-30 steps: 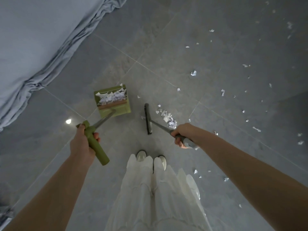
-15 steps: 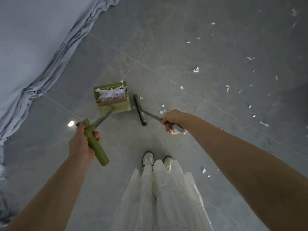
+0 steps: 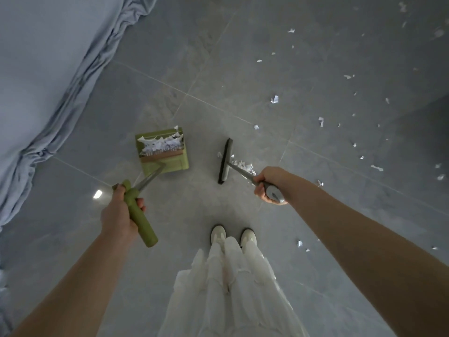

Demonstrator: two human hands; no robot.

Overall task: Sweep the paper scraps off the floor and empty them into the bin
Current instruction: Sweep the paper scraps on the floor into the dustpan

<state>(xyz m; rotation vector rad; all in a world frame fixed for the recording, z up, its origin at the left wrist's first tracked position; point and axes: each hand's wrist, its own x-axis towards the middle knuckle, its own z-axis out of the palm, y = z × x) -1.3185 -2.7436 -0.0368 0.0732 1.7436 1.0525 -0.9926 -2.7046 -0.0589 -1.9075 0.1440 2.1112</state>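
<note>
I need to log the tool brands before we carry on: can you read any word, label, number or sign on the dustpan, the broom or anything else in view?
None readable.
Dustpan: plain green, no label visible.
Broom: no markings visible.
Paper scraps: too small to show any print.

Both forearms cut off by bottom frame edge; right forearm [image 3: 364,239] also runs out at the right edge. White skirt [image 3: 230,288] cut off at bottom, hides all but the toes of 2 shoes [image 3: 220,235]. Grey cloth [image 3: 48,69] cut off at left and top edges. Broom [image 3: 224,161] shaft partly hidden inside right hand [image 3: 269,183]. Dustpan [image 3: 162,152] floor hidden under scrap pile. Far scraps [image 3: 403,7] top right blurred, too small to tell shape. Bin not visible.
</note>
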